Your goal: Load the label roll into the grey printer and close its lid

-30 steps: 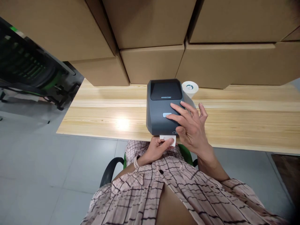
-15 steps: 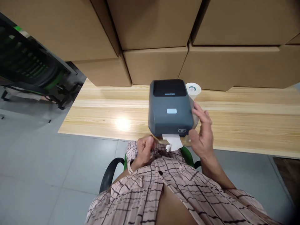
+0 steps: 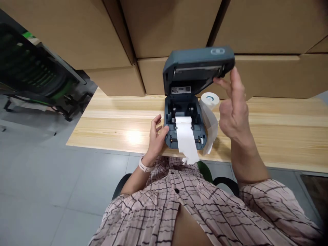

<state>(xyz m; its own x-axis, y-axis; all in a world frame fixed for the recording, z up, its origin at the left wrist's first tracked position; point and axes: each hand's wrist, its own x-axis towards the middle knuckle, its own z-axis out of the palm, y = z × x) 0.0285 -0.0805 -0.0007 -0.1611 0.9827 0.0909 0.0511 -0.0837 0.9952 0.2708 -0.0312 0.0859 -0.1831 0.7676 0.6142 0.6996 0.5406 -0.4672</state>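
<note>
A dark blue-grey label printer [image 3: 168,116] sits on the wooden table with its lid [image 3: 196,56] raised. Inside lies a small white paper roll [image 3: 183,120], and its torn paper strip [image 3: 186,140] hangs over the front edge. My right hand [image 3: 234,111] holds the lid's right front corner with two extended fingers, the others curled. Beside the base, my left hand [image 3: 156,138] has its fingers apart and its thumb against the printer's left side. A larger white label roll [image 3: 210,99] stands right of the printer, its loose strip trailing toward me.
Stacked cardboard boxes [image 3: 169,27] line the back of the table [image 3: 110,119], close behind the raised lid. A dark chair [image 3: 30,65] stands on the floor at far left. I sit in a chair with black armrests [image 3: 227,184] at the front edge.
The printer's lid has swung up and back, lifted by my right hand, exposing the inside roll. My left hand has moved up from the front edge to the printer's left side and unfolded.
</note>
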